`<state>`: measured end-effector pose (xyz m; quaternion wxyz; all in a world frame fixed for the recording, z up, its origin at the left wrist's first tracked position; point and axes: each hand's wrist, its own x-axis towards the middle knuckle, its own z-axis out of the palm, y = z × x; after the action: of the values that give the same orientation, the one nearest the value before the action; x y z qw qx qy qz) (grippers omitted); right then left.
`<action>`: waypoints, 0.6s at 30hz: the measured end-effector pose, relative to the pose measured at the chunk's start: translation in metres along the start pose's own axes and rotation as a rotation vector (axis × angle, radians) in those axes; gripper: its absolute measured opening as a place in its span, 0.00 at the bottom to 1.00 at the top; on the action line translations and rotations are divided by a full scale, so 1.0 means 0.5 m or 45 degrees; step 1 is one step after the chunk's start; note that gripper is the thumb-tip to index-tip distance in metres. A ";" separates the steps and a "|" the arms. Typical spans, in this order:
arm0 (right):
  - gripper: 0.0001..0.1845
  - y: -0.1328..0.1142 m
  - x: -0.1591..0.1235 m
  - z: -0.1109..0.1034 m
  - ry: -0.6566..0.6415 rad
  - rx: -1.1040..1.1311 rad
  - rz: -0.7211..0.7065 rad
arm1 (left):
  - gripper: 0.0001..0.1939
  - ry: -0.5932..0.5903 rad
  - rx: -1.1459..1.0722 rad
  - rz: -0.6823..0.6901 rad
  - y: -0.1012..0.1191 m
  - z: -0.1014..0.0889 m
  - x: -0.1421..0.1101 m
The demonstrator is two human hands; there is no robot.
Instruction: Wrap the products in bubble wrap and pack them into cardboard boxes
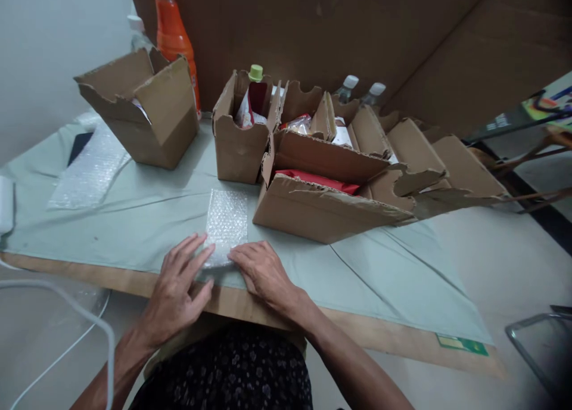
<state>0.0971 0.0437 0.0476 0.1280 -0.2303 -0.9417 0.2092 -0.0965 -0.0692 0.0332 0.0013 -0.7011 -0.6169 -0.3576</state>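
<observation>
A small rectangular piece of bubble wrap (227, 219) lies flat on the pale green cloth (147, 231) near the table's front edge. My left hand (177, 283) is beside its near left edge, fingers spread, with the fingertips at or touching that edge. At the near right corner, my right hand (263, 274) has its fingers together and bent on the bubble wrap; the thumb is mostly hidden under the hand.
Several open cardboard boxes (335, 210) with packets inside stand behind and to the right. Another box (163, 121) is at the left, with an orange bottle (172, 31) behind it. A larger bubble wrap sheet (92, 168) lies left. A white cable (105, 332) loops at lower left.
</observation>
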 end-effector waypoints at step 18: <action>0.14 0.010 -0.001 -0.007 0.010 -0.034 0.029 | 0.18 0.029 -0.099 -0.247 -0.024 0.022 0.032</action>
<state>0.1008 0.0489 0.0483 0.1263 -0.2434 -0.9413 0.1971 -0.1016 -0.0475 0.0276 -0.0536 -0.6335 -0.6675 -0.3877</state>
